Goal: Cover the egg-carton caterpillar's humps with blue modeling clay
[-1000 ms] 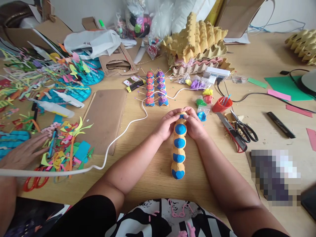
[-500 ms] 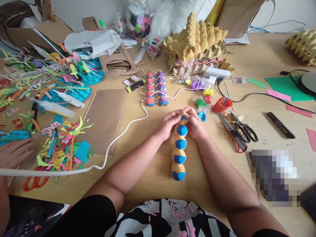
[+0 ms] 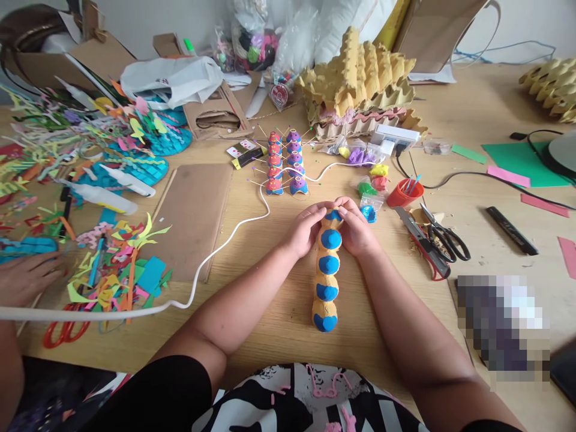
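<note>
A strip of yellow egg carton (image 3: 327, 279) lies lengthwise in front of me, its row of bumps topped with blue patches that look like soft clay. At its far end, my left hand (image 3: 306, 233) grips the left side, thumb near the last blue patch. Opposite it, my right hand (image 3: 357, 229) closes on the right side with the thumb on that same bump. Just beyond my right fingers sits a packet of blue clay (image 3: 368, 213). Farther off stand red and purple carton strips (image 3: 274, 171) with pins stuck in them.
Scissors (image 3: 445, 237) and a red box cutter (image 3: 425, 249) lie to the right, near a red cup (image 3: 405, 192). A white cable (image 3: 211, 255) crosses the table. Paper scraps (image 3: 108, 288) and a co-worker's hand (image 3: 29, 279) are at left. Egg trays (image 3: 360, 78) are stacked behind.
My fingers and thumbs have shifted slightly on the far blue patch. The near end of the strip has moved a little left and toward me. Both hands keep their hold.
</note>
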Motion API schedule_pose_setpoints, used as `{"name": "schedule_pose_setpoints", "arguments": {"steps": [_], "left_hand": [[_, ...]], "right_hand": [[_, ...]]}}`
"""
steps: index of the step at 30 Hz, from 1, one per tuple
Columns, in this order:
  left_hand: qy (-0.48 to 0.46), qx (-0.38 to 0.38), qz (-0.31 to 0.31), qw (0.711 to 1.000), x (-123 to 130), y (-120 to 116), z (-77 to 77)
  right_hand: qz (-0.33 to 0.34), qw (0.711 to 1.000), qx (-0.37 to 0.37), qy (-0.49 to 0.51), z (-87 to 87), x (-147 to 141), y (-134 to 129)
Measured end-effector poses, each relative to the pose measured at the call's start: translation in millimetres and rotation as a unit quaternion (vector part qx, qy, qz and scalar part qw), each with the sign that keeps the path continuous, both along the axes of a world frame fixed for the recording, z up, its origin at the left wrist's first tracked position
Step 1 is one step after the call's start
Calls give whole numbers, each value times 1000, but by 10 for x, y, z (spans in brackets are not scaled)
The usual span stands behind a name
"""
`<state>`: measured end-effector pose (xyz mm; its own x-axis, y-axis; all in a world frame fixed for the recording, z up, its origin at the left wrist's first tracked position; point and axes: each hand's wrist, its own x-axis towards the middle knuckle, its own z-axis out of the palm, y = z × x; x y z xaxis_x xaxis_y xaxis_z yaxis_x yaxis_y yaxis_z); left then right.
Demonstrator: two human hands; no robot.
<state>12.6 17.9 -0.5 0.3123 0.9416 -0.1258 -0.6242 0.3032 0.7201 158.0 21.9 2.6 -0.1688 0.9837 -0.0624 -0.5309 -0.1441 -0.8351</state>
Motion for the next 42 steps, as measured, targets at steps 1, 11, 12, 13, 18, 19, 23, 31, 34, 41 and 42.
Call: {"name": "schedule_pose_setpoints", "arguments": {"steps": [1, 11, 12, 13, 18, 19, 23, 31, 34, 41, 42], "left_hand": [[-1, 1, 3, 1000, -4, 0, -1], [-21, -32, 12, 999, 7, 26, 37], [-22, -36, 11, 999, 9, 26, 41], [-23, -38, 10, 999, 11, 26, 44], [-27, -46, 3, 999, 9, 17, 53], [-28, -47, 4, 998, 8, 16, 54], [-38, -44, 11, 998, 8, 12, 53], [-31, -75, 10, 997, -8, 22, 33], [-32, -83, 4, 996, -14, 32, 25], [-25, -68, 24, 997, 28, 21, 47], [-24, -64, 26, 997, 33, 19, 51]], "right_hand": [[13, 1000, -9, 17, 8, 12, 1], [47, 998, -34, 33, -35, 64, 26], [49, 998, -34, 31, -44, 62, 27], [49, 998, -34, 30, -51, 60, 29], [44, 998, -34, 34, -66, 55, 39], [44, 998, -35, 36, -64, 55, 40], [45, 998, -33, 41, -53, 63, 40], [50, 997, -39, 42, -59, 63, 33], [53, 997, -42, 39, -56, 59, 34], [34, 997, -52, 35, -30, 45, 40], [30, 998, -52, 33, -27, 41, 39]]}}
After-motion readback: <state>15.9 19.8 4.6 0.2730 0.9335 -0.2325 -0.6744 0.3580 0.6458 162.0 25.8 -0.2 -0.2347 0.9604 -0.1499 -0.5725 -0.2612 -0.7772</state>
